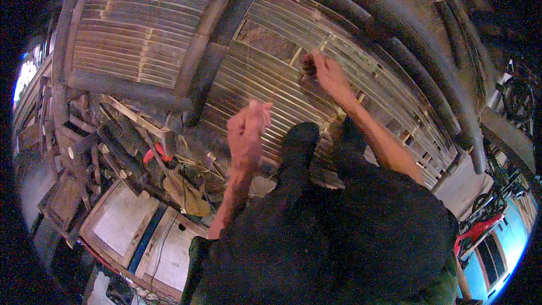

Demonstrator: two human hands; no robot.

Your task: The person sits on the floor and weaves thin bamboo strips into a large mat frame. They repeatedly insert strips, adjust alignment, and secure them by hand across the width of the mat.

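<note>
On the left, we see dark wooden poles [121,147] heaped beside a red object [156,152], with a white-panelled board [118,229] nearer to us. Farther off lies a slatted panel [127,34] framed by dark timber. A thick beam [212,51] parts it from the slatted surface [243,82] in the middle, which lies in front of us, under and beyond both hands. Our left hand [248,130] is above its near left part, fingers curled in; we cannot tell whether they grip anything. To its right and farther out, our right hand [330,79] has bent fingers, their tips in shadow, so we cannot tell its hold either. At the near right are a red item [480,231] and a bright blue wall [514,237].
</note>
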